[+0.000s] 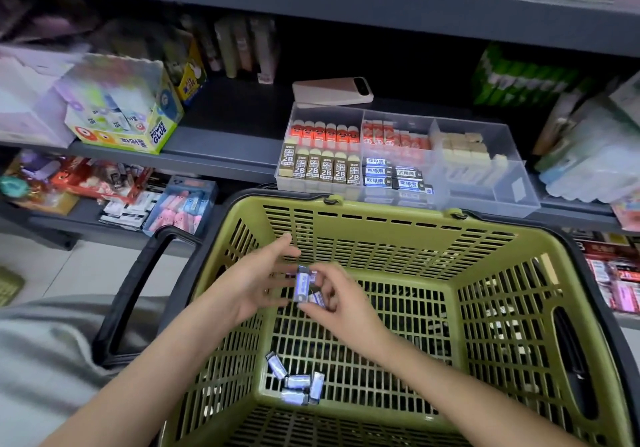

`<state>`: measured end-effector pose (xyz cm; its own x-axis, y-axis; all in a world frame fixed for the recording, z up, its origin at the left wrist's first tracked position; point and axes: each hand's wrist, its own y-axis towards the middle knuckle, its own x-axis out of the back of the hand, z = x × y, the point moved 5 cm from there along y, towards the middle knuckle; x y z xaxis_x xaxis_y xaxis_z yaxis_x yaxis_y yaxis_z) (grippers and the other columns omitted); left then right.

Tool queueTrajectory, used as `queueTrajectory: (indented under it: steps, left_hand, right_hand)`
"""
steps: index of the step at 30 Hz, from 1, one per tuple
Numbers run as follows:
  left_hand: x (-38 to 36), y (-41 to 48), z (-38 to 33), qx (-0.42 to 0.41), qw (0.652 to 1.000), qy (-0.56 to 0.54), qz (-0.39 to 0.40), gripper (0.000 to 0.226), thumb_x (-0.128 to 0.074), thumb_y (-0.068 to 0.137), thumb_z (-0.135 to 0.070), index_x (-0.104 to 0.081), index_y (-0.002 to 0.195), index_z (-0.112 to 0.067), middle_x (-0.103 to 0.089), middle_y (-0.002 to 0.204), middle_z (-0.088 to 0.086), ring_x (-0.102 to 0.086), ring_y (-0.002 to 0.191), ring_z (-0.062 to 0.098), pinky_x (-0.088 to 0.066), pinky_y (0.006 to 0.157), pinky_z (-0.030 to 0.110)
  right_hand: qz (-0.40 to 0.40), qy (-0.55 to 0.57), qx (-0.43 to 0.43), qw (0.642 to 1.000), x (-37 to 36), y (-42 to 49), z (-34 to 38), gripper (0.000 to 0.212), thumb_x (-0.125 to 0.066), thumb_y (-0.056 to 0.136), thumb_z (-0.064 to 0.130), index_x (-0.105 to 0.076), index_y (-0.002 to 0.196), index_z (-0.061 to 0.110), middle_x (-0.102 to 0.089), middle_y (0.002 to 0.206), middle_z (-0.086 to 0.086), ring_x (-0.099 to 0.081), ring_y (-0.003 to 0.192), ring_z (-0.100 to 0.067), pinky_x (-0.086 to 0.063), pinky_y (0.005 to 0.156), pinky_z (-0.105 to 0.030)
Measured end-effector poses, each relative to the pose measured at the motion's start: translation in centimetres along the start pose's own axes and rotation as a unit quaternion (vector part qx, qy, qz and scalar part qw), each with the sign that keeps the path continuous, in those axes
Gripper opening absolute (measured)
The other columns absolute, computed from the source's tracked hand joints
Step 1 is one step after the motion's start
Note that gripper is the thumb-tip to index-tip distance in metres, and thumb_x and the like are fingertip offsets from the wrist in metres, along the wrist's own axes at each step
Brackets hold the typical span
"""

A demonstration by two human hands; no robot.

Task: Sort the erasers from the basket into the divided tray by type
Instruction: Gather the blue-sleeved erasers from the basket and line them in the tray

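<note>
Pinching with my right hand (pixel 341 299), I hold a blue-sleeved eraser (pixel 302 284) at the fingertips, with what looks like a second eraser (pixel 317 297) tucked under it. My left hand (pixel 252 284) is spread beside it and holds nothing. Both hands hover inside the green basket (pixel 381 211). A cluster of loose erasers (pixel 298 382), all blue-sleeved, lies on its floor at the near corner. Beyond, on the shelf (pixel 225 135), the divided tray (pixel 485 200) carries red, brown 2B, blue and cream rows in separate compartments. Judgement: sorting is nearly complete; only blue stock is left.
</note>
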<state>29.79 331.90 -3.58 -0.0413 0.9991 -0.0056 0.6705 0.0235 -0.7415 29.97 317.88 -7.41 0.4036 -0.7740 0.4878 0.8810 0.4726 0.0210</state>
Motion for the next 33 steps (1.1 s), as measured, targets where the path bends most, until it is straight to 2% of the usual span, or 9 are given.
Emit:
queueTrajectory:
  steps: [5,9,11,15,18,20,22,27,33]
  left_hand:
    - [-1.2,-0.5,0.4,0.101,0.977,-0.141,0.124,0.055,-0.045,0.091,-0.054,-0.07,0.072,-0.008,-0.067,0.074,0.013,-0.065,0.063,0.025,-0.055,0.068,0.038]
    - [-0.3,-0.2,0.3,0.089,0.969,-0.209,0.101,0.044,-0.044,0.096,-0.031,-0.073,0.082,-0.001,-0.067,0.083,0.02,-0.066,0.062,0.027,-0.057,0.056,0.034]
    - [0.3,0.0,0.2,0.083,0.959,-0.257,0.08,0.039,-0.046,0.094,-0.025,-0.072,0.084,0.003,-0.063,0.075,0.019,-0.064,0.054,0.027,-0.055,0.046,0.029]
    - [1.7,-0.1,-1.4,0.014,0.929,-0.357,0.098,0.028,-0.059,0.075,-0.025,-0.072,0.077,-0.001,-0.048,0.054,0.005,-0.05,0.043,0.015,-0.039,0.034,0.017]
    - [2.1,-1.0,-3.0,-0.066,0.875,-0.423,0.225,0.027,-0.064,0.073,-0.028,-0.072,0.078,-0.003,-0.045,0.055,0.003,-0.047,0.045,0.013,-0.034,0.034,0.017]
    - [1.7,-1.9,-3.8,-0.094,0.819,-0.459,0.331,0.031,-0.06,0.084,-0.028,-0.07,0.089,0.002,-0.05,0.062,0.008,-0.053,0.053,0.019,-0.038,0.042,0.022]
    - [1.5,-2.2,-4.0,-0.101,0.801,-0.472,0.353,0.034,-0.059,0.088,-0.027,-0.067,0.095,0.004,-0.052,0.066,0.012,-0.055,0.058,0.023,-0.04,0.046,0.025]
    - [1.5,-1.8,-4.0,-0.121,0.806,-0.481,0.322,0.033,-0.066,0.079,-0.028,-0.068,0.092,0.003,-0.047,0.064,0.008,-0.053,0.054,0.02,-0.042,0.042,0.024]
    - [1.5,-1.3,-3.9,-0.134,0.842,-0.447,0.271,0.036,-0.06,0.075,-0.037,-0.071,0.087,-0.005,-0.044,0.062,0.002,-0.048,0.051,0.013,-0.041,0.039,0.019]
  right_hand:
    - [0.02,-0.014,0.057,0.998,0.4,1.7,5.1,0.054,-0.074,0.076,0.03,-0.051,0.124,0.025,-0.04,0.094,0.023,-0.046,0.07,-0.001,-0.04,0.063,-0.015]
    - [-0.146,0.034,0.113,0.982,2.9,1.3,4.6,0.028,-0.059,0.087,0.033,-0.064,0.106,0.013,-0.055,0.088,0.008,-0.053,0.077,-0.002,-0.047,0.066,-0.02]
    - [-0.208,-0.029,0.091,0.973,3.2,1.1,2.2,0.024,-0.055,0.09,0.032,-0.065,0.097,0.011,-0.057,0.084,0.008,-0.053,0.077,-0.002,-0.044,0.069,-0.019]
    - [-0.074,-0.253,-0.021,0.965,0.3,2.0,-4.4,0.031,-0.057,0.092,0.029,-0.062,0.117,0.012,-0.063,0.108,0.0,-0.055,0.101,-0.016,-0.046,0.088,-0.03]
    - [-0.003,-0.305,-0.016,0.952,-2.6,2.8,-6.9,0.042,-0.06,0.089,0.028,-0.055,0.126,0.009,-0.06,0.119,-0.004,-0.053,0.109,-0.019,-0.047,0.094,-0.034]
    - [0.008,-0.371,-0.016,0.928,-4.3,3.6,-7.4,0.052,-0.067,0.083,0.034,-0.056,0.125,0.007,-0.062,0.113,-0.006,-0.056,0.104,-0.022,-0.051,0.088,-0.032]
    - [-0.012,-0.429,-0.026,0.903,-5.2,4.2,-7.2,0.057,-0.076,0.07,0.044,-0.065,0.112,0.007,-0.066,0.097,-0.004,-0.061,0.088,-0.02,-0.055,0.067,-0.027]
    - [-0.036,-0.474,0.002,0.88,-6.6,4.7,-6.9,0.051,-0.082,0.056,0.052,-0.069,0.088,0.014,-0.062,0.074,0.0,-0.06,0.062,-0.014,-0.042,0.038,-0.02]
    - [-0.032,-0.47,-0.029,0.882,-7.6,5.2,-7.4,0.049,-0.079,0.063,0.051,-0.071,0.093,0.013,-0.063,0.075,-0.001,-0.059,0.056,-0.015,-0.037,0.031,-0.019]
